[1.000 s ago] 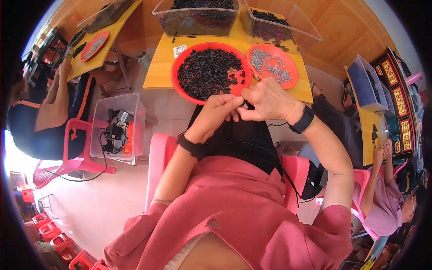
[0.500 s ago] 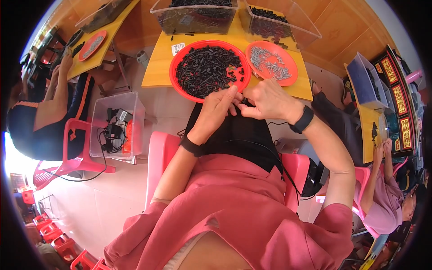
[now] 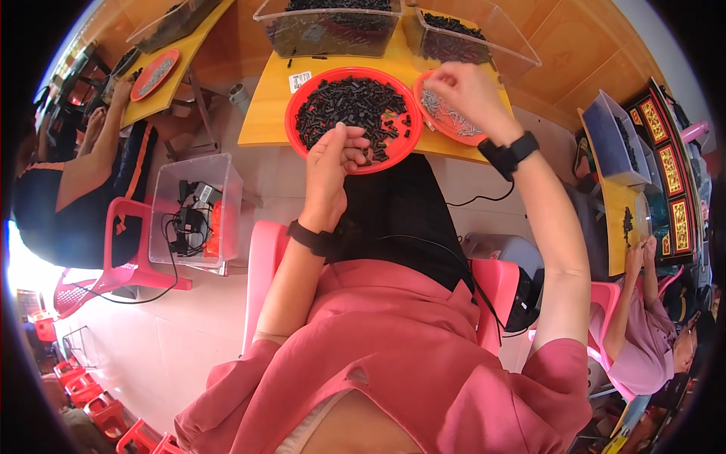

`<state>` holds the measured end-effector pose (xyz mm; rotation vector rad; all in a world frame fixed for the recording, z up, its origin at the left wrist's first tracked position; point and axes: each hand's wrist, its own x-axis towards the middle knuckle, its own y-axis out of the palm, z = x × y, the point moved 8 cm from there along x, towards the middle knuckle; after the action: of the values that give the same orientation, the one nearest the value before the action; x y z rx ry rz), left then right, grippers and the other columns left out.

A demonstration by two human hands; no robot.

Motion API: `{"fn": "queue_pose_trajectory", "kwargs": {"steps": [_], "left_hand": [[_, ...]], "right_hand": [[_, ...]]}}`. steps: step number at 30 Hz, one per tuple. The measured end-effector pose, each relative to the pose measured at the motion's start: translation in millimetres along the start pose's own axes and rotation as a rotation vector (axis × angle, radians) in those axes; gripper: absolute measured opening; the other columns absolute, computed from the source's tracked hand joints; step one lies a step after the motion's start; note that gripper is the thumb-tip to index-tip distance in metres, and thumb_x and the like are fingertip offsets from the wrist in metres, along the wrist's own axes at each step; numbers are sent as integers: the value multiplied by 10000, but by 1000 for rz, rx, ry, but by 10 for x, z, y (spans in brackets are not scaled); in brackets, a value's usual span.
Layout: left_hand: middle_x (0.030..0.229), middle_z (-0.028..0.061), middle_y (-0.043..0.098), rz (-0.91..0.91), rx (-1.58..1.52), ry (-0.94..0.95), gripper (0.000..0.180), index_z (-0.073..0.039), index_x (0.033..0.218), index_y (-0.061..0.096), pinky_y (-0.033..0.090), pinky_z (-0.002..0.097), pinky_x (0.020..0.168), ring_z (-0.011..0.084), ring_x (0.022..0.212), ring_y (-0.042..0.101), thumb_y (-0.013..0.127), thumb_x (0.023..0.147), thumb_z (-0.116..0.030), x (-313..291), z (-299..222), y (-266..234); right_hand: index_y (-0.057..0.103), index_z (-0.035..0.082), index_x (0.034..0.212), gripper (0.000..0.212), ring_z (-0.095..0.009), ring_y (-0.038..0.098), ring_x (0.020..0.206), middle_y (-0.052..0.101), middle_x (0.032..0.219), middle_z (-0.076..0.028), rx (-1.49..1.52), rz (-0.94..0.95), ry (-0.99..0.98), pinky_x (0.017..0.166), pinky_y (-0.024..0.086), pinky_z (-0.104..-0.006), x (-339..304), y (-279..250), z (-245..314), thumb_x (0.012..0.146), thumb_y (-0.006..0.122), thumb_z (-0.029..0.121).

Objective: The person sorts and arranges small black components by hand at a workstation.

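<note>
A round red basin (image 3: 291, 129) full of small black cylindrical parts (image 3: 340, 106) stands on the yellow table. My left hand (image 3: 331, 163) is over its near rim, fingers curled in with the thumb against them; what they hold, if anything, is hidden. To the right lies a red plate (image 3: 475, 139) with small silver metal pins or screws (image 3: 448, 115). Above this plate hovers my right hand (image 3: 470, 92), its fingers bent and closed together, and nothing I can name shows between them. Both wrists wear dark bands.
Clear plastic bins (image 3: 333, 38) of black parts stand along the back of the yellow table (image 3: 265, 113). On the floor at left is a clear bin (image 3: 162, 219) with cables and adapters. Other people work at tables left and right. Pink chairs (image 3: 125, 250) stand nearby.
My hands, together in front of the basin before, have parted. The right has moved up over the plate of silver pieces; the left has shifted left and over the basin's rim.
</note>
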<state>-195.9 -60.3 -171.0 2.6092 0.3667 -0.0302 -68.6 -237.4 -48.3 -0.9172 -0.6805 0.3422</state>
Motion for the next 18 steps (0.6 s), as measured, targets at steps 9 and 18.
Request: {"fn": "queue_pose_trajectory", "kwargs": {"steps": [9,18], "left_hand": [[813,41,654,-28,-89,-34,270,-34,963,625,414,179,545,65,619,553,488,971,-266,20,25,-53],[815,39,652,-26,-99,-40,256,-35,961,622,414,178,544,63,617,553,488,970,-253,28,44,-63]], "right_hand": [[659,38,783,76,-365,612,839,629,829,-192,-249,127,-30,730,485,-463,70,750,-145,753,592,59],[614,48,914,132,-350,572,909,573,916,-146,-182,201,-132,765,467,-438,150,1052,28,789,621,89]]}}
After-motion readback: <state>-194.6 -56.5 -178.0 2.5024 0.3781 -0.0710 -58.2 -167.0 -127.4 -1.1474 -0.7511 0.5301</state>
